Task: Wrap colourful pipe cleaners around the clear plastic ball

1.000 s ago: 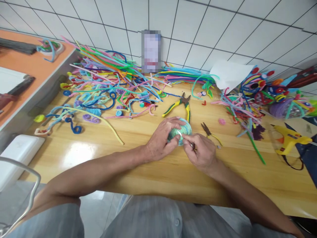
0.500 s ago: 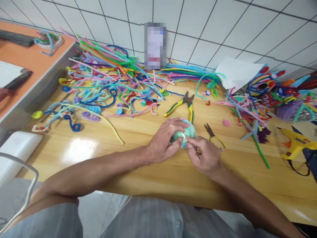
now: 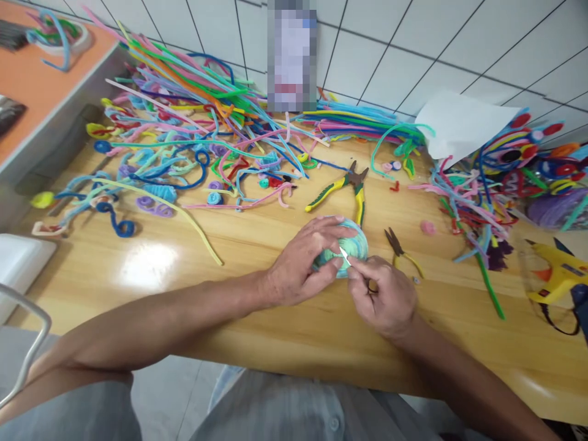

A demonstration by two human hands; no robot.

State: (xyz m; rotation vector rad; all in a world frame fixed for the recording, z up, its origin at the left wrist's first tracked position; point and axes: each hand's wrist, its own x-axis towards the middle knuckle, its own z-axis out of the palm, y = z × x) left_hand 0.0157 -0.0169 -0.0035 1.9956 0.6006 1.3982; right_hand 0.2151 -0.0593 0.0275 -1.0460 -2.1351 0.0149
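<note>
My left hand [image 3: 309, 257] is curled round a round coil of light green and blue pipe cleaners [image 3: 356, 245], its fingers over the top and thumb at the near side. Pinched in my right hand [image 3: 383, 294] is a small tool with a pointed silver blade [image 3: 344, 254], seemingly scissors; a dark loop shows under the fingers and the rest is hidden. The tip touches or lies just over the coil's face. Just beyond the coil lie yellow-green handled pliers [image 3: 356, 179], jaws pointing away. Smaller yellow-handled pliers [image 3: 397, 245] lie right of my right hand.
Loose pipe cleaners [image 3: 184, 141] heap at the back left, with a bundle [image 3: 362, 125] along the wall. A phone [image 3: 291, 61] leans there, blurred. At right are white paper [image 3: 463, 125], more pipe cleaners [image 3: 478, 214] and a yellow glue gun [image 3: 558, 269]. A white box [image 3: 22, 263] stands left.
The view has shifted slightly down and closer. Both hands keep their hold on the coil and the pointed tool, with the tip at nearly the same place on the coil.
</note>
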